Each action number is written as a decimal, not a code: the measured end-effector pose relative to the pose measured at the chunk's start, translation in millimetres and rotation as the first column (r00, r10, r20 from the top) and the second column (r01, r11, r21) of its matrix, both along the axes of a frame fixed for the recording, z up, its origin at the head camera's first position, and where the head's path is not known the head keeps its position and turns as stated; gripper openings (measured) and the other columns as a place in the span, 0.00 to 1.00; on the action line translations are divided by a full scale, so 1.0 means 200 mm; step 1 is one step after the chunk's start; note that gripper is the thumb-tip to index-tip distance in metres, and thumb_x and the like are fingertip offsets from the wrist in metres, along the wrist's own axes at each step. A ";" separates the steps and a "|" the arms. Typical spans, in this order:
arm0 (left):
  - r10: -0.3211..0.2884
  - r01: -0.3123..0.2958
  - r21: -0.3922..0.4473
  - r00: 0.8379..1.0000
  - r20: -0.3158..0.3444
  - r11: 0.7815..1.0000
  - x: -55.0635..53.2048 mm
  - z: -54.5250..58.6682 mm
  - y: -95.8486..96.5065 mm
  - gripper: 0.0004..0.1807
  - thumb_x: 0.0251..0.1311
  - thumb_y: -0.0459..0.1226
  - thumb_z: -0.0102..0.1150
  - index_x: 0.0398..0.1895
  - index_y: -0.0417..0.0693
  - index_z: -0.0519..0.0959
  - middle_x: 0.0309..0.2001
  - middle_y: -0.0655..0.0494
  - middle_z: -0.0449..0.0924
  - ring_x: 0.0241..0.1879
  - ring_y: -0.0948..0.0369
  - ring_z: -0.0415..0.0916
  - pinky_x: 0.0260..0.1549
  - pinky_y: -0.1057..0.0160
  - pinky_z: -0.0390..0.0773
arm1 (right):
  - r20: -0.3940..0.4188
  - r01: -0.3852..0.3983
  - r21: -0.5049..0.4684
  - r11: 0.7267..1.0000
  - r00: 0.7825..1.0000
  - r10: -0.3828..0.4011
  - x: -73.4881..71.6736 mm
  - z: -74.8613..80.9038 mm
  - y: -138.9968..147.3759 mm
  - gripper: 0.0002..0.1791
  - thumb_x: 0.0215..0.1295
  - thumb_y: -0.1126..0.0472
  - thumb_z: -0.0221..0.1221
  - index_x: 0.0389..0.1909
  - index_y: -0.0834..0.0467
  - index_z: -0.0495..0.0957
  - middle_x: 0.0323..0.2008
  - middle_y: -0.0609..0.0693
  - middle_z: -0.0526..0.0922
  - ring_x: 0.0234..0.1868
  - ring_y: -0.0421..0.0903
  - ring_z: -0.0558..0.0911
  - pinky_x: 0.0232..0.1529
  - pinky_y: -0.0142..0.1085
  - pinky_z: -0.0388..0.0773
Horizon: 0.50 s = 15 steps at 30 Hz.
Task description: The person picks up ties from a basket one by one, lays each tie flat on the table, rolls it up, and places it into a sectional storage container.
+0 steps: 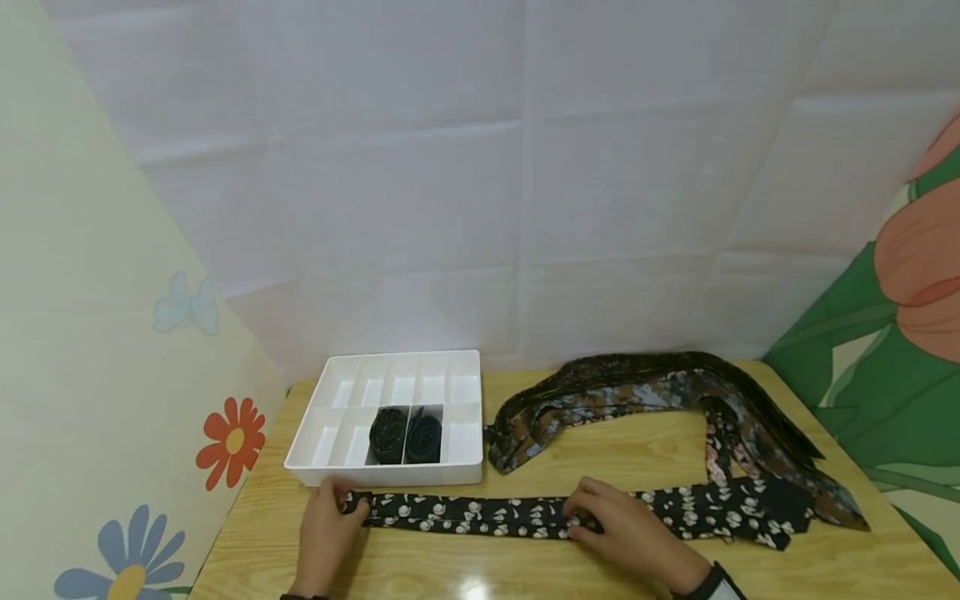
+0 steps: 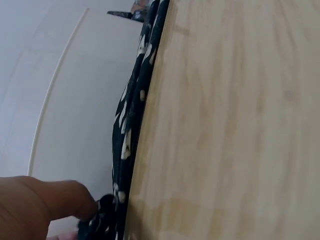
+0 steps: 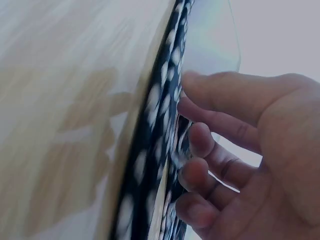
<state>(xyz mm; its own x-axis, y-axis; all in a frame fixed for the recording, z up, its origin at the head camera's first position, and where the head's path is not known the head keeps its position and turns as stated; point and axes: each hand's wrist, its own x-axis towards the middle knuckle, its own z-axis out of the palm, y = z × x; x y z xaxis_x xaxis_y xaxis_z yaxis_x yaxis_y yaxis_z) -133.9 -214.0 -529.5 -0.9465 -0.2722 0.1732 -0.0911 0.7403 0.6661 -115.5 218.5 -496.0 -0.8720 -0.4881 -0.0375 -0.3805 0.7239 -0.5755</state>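
A black necktie with a pale floral print point(image 1: 480, 517) lies stretched flat across the table in front of the tray. My left hand point(image 1: 327, 529) pinches its narrow left end between thumb and fingers. In the left wrist view, a small turned-over bit of the necktie point(image 2: 102, 215) sits by the thumb. Farther along, my right hand point(image 1: 622, 529) rests its loosely bent fingertips on the necktie. The right wrist view shows these fingers point(image 3: 195, 172) spread apart against the fabric. The wide end of the necktie point(image 1: 757, 508) lies to the right.
Behind the left hand stands a white compartment tray point(image 1: 390, 481), with two rolled dark neckties point(image 1: 387, 435) in neighbouring front compartments. A heap of dark patterned neckties point(image 1: 660, 383) curves across the back right of the wooden table point(image 1: 420, 575). Its tails reach the flat necktie's wide end.
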 end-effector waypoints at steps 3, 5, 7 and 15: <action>-0.043 0.044 0.022 0.998 -0.046 0.999 0.00 0.00 0.04 0.14 0.47 0.26 0.71 0.36 0.39 0.76 0.32 0.50 0.71 0.34 0.58 0.67 0.33 0.60 0.67 | 0.019 -0.063 -0.048 0.997 0.998 0.064 -0.02 0.01 -0.06 0.08 0.70 0.52 0.69 0.48 0.45 0.84 0.43 0.38 0.78 0.39 0.29 0.77 0.35 0.32 0.77; -0.066 0.069 0.032 0.994 -0.087 0.997 0.00 0.01 0.07 0.15 0.44 0.22 0.70 0.34 0.39 0.78 0.31 0.52 0.72 0.33 0.60 0.66 0.33 0.62 0.67 | 0.003 -0.096 -0.052 0.994 0.995 0.096 -0.03 0.02 -0.10 0.10 0.71 0.52 0.69 0.51 0.45 0.84 0.45 0.38 0.79 0.40 0.28 0.77 0.35 0.32 0.77; -0.086 0.091 0.041 0.989 -0.121 0.995 0.00 0.01 0.11 0.14 0.43 0.20 0.70 0.33 0.40 0.79 0.32 0.53 0.72 0.34 0.62 0.67 0.33 0.63 0.68 | -0.005 -0.118 -0.031 0.993 0.993 0.118 -0.04 0.02 -0.15 0.14 0.72 0.52 0.68 0.56 0.46 0.83 0.46 0.39 0.78 0.38 0.28 0.75 0.35 0.31 0.75; -0.160 0.175 0.068 0.970 -0.184 0.982 0.02 0.01 0.18 0.07 0.54 0.23 0.67 0.34 0.39 0.85 0.38 0.51 0.80 0.34 0.66 0.72 0.34 0.68 0.74 | 0.107 -0.171 0.024 0.985 0.980 0.167 -0.05 0.00 -0.23 0.20 0.74 0.48 0.66 0.62 0.48 0.82 0.45 0.39 0.79 0.36 0.28 0.74 0.33 0.32 0.73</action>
